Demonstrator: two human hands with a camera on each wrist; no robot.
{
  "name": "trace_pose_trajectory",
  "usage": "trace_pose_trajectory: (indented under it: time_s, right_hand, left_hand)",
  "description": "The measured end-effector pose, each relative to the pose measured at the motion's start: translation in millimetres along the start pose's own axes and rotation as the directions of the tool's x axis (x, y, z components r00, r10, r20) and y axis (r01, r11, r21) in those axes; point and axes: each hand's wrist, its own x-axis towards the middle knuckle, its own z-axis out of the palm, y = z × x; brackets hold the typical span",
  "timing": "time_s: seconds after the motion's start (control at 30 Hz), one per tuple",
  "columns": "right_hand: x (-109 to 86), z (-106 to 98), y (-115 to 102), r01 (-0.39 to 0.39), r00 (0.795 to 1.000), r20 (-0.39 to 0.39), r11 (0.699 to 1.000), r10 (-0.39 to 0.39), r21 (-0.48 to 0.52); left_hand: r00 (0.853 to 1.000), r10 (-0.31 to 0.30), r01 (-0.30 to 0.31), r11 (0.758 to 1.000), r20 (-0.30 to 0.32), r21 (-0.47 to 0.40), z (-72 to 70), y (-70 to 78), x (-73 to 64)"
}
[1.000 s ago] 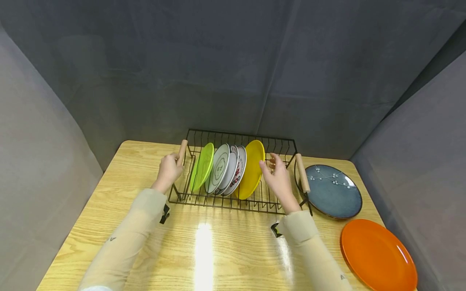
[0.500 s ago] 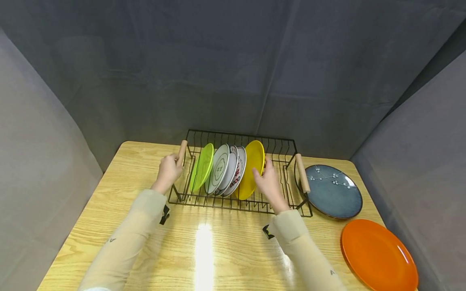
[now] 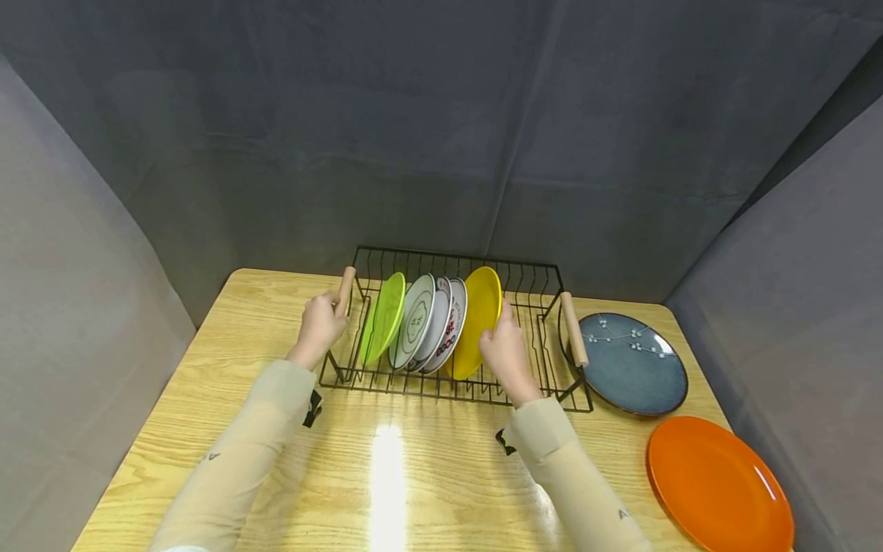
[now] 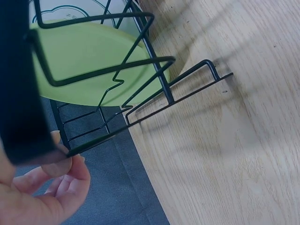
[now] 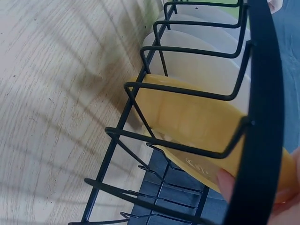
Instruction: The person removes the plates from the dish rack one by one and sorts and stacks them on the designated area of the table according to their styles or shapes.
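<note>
A black wire dish rack [image 5: 265,93] with wooden handles stands on the table, holding a row of plates on edge. My left hand [image 3: 320,326] grips the left wooden handle [image 3: 347,284], fingers curled round it; its fingers also show low in the left wrist view. With my right hand [image 3: 508,353] I pinch the right edge of a yellow plate [image 3: 479,310], which still leans in the rack. In the right wrist view a fingertip [image 5: 226,183] lies against the underside of this plate [image 5: 192,112].
Left of the yellow plate stand white patterned plates [image 3: 416,318] and light green ones [image 3: 388,314]. The right wooden handle [image 3: 574,330] rises beside my right hand. A blue-grey plate [image 3: 628,368] and an orange plate [image 3: 717,483] lie flat on the table [image 3: 310,475] at the right.
My right hand has moved left from beside the yellow plate to its edge and closed its fingers on it. The left hand has stayed on the handle.
</note>
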Motion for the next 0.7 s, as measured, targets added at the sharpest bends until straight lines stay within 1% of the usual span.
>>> trace_pose_trajectory:
  time_s: [0.27,0.4,0.57,0.7]
  right_hand:
    - [0.9,2.1,-1.3,-0.013,1.000,-0.009,1.000,0.013,-0.026]
    - [1.0,3.9,-1.5,-0.016,0.999,-0.034,0.999,0.014,-0.039]
    - [1.0,4.9,-1.3,0.006,0.998,-0.070,0.998,-0.010,-0.067]
    - [1.3,3.2,-2.8,0.023,0.996,-0.084,0.997,-0.029,-0.075]
  left_hand:
    - [1.000,0.005,-0.005,1.000,-0.007,0.000,1.2,0.3,0.3]
    - [1.000,0.004,-0.004,1.000,-0.005,0.004,1.4,-0.1,0.6]
    - [1.000,-0.003,0.003,1.000,0.003,0.006,1.5,-0.8,0.5]
    - [1.000,-0.006,0.006,1.000,0.009,0.003,1.6,-1.1,0.7]
